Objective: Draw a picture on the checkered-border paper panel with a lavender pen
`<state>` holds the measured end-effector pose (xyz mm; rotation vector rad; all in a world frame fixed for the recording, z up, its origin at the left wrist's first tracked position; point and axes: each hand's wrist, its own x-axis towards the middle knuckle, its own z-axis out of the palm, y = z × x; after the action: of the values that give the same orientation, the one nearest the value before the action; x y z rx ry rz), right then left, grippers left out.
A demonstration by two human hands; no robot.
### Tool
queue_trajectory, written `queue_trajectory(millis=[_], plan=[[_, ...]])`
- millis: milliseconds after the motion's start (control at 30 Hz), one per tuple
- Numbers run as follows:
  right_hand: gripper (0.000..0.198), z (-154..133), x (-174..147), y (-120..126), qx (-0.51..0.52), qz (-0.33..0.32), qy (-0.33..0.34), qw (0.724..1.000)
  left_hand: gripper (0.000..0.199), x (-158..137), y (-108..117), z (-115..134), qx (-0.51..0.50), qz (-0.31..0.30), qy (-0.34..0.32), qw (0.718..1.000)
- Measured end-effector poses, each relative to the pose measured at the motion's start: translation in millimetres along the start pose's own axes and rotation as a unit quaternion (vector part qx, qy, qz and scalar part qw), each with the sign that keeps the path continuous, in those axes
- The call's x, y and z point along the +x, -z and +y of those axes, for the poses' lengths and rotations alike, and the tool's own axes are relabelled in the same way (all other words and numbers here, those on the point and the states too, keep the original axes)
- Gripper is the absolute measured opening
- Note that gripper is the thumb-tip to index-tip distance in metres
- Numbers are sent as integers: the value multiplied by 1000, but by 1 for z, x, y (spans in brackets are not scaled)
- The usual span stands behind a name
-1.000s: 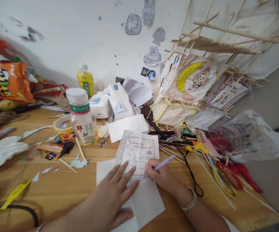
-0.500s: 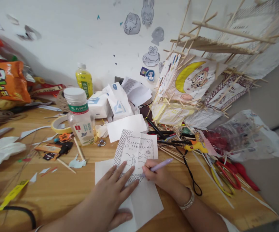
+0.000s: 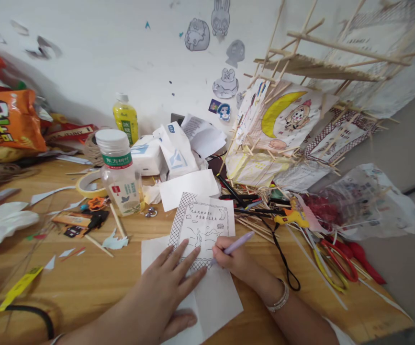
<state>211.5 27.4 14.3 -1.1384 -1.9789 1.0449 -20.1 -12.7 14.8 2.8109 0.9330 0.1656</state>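
A sheet of paper with a line drawing (image 3: 207, 225) lies on the wooden table, bearing written characters, a moon and a cross-hatched border. Beneath it is a larger white sheet (image 3: 218, 299). My left hand (image 3: 174, 278) rests flat across both papers with its fingers spread, covering the drawing's lower left. In my right hand (image 3: 230, 256) is a light purple pen (image 3: 239, 243), gripped between thumb and fingers. Its tip is near the hatched lower border; the fingers partly hide that spot.
A clear bottle with a white cap (image 3: 116, 179) and a tape roll (image 3: 88, 184) stand left. Tissue packs (image 3: 176, 148) sit behind the drawing. To the right are a yellow glue gun (image 3: 293, 216), red-handled scissors (image 3: 340, 261) and a stick frame with drawn panels (image 3: 282, 115).
The purple pen has tilted slightly, its upper end shifting a little left and down. My left hand and the papers stay in place.
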Motion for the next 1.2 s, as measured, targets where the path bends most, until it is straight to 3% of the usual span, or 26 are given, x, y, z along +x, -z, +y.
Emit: queue_trajectory(millis=[300, 800, 1200], plan=[[32, 1, -1, 1, 6, -6, 3, 1000, 69, -1, -1, 0, -6, 8, -2, 1000], [28, -2, -4, 3, 60, 8, -62, 996, 67, -2, -3, -2, -11, 19, -7, 1000], [34, 1, 2, -1, 34, 4, 5, 999, 77, -2, -7, -3, 2, 30, 0, 1000]])
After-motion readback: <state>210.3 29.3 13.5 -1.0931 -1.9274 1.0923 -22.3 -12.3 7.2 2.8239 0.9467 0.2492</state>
